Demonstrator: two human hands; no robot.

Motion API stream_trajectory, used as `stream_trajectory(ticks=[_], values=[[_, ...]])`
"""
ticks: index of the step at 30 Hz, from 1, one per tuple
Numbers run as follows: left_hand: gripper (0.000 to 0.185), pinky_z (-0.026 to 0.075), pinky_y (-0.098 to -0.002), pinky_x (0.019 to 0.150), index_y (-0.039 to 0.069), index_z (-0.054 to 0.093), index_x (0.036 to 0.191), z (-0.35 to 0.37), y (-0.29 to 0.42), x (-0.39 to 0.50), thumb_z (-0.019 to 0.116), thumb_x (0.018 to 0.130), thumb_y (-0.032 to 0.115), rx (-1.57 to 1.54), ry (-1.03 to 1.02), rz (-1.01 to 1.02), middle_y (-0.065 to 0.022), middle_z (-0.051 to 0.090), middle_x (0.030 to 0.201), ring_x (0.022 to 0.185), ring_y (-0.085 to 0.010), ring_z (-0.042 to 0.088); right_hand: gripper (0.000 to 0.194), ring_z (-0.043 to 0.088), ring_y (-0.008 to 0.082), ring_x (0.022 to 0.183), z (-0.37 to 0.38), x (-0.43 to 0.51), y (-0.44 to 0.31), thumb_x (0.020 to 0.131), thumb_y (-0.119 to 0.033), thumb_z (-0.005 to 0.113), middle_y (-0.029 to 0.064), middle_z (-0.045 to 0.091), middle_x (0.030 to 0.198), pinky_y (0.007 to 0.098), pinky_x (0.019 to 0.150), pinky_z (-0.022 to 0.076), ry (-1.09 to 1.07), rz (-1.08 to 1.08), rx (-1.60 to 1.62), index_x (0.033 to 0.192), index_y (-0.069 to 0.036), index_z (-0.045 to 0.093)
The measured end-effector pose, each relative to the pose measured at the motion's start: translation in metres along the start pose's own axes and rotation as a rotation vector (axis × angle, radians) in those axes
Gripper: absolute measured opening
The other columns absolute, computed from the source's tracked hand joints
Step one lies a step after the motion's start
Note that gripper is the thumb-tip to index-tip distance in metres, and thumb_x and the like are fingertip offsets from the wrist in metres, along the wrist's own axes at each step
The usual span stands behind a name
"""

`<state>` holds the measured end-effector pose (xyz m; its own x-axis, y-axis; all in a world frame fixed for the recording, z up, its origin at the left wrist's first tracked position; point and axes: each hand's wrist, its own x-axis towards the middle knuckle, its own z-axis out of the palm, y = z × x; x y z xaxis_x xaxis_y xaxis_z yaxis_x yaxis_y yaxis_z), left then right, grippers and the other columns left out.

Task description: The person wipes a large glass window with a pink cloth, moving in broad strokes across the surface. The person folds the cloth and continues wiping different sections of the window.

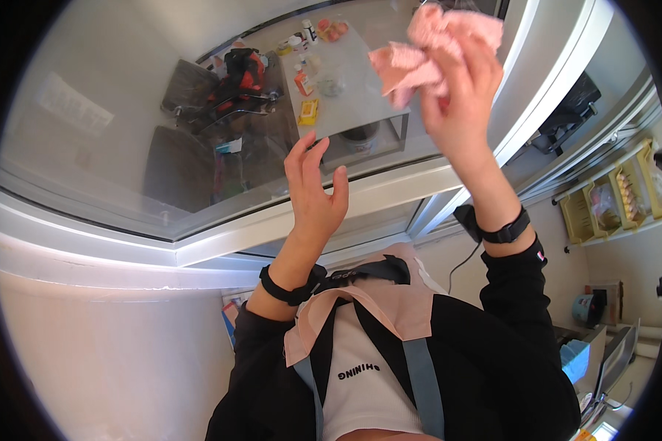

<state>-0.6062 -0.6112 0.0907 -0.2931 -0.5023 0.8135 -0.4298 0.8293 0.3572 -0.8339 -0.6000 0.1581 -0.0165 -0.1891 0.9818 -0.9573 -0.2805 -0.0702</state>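
Note:
My right hand (466,91) is raised at the upper right, its fingers pressing a crumpled pink cloth (419,63) toward a large glass pane (143,71). Folds of the cloth hide some of the fingertips. Lower and to the left, my left hand (315,184) holds nothing; its fingers are apart and bent in front of the glass. Whether those fingertips touch the pane I cannot tell. A white frame (243,226) runs along the pane's lower edge, below and behind my left hand. Both wrists wear black straps.
Through the glass appear a table (358,71) with bottles, a yellow packet (309,112) and fruit, plus chairs (185,91). A white upright frame (551,71) borders the pane at right. Beyond stands a yellow basket rack (607,201); a blue box (575,359) is lower right.

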Motion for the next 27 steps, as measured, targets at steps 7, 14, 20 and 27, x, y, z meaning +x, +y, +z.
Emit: stream_trajectory(ticks=[7, 14, 20, 27], values=[[0.048, 0.043, -0.0420, 0.096, -0.001, 0.050, 0.126, -0.017, -0.023, -0.004, 0.064, 0.081, 0.002, -0.002, 0.000, 0.029, -0.0221, 0.043, 0.133, 0.113, -0.0354, 0.049, 0.044, 0.043, 0.0359, 0.116, 0.033, -0.062, -0.058, 0.060, -0.005, 0.070, 0.0038, 0.053, 0.133, 0.0475, 0.099, 0.0367, -0.218, -0.147, 0.117, 0.103, -0.015, 0.066], [0.046, 0.043, -0.0415, 0.096, -0.002, 0.051, 0.125, -0.027, -0.024, 0.003, 0.062, 0.080, 0.001, -0.012, 0.019, 0.032, -0.0211, 0.044, 0.131, 0.114, -0.0349, 0.050, 0.042, 0.045, 0.0346, 0.117, 0.019, 0.016, -0.033, 0.064, 0.000, 0.067, 0.0094, 0.052, 0.134, 0.0449, 0.099, 0.0353, -0.022, -0.126, 0.035, 0.105, -0.012, 0.064], [0.047, 0.042, -0.0415, 0.098, -0.002, 0.050, 0.125, -0.044, -0.037, 0.009, 0.062, 0.080, 0.000, 0.018, 0.075, 0.039, -0.0209, 0.047, 0.130, 0.116, -0.0352, 0.049, 0.053, 0.038, 0.0413, 0.121, 0.032, 0.022, -0.057, 0.062, -0.009, 0.072, 0.0141, 0.043, 0.137, 0.0512, 0.100, 0.0330, 0.009, -0.084, 0.025, 0.115, -0.013, 0.063], [0.049, 0.042, -0.0422, 0.096, -0.001, 0.054, 0.124, -0.060, -0.052, 0.019, 0.065, 0.077, 0.002, 0.105, 0.128, 0.133, -0.0187, 0.050, 0.129, 0.113, -0.0351, 0.050, 0.047, 0.034, 0.0383, 0.126, 0.060, -0.035, -0.094, 0.055, -0.007, 0.077, 0.0077, 0.051, 0.136, 0.0501, 0.104, 0.0304, -0.268, -0.258, 0.121, 0.101, -0.015, 0.069]])
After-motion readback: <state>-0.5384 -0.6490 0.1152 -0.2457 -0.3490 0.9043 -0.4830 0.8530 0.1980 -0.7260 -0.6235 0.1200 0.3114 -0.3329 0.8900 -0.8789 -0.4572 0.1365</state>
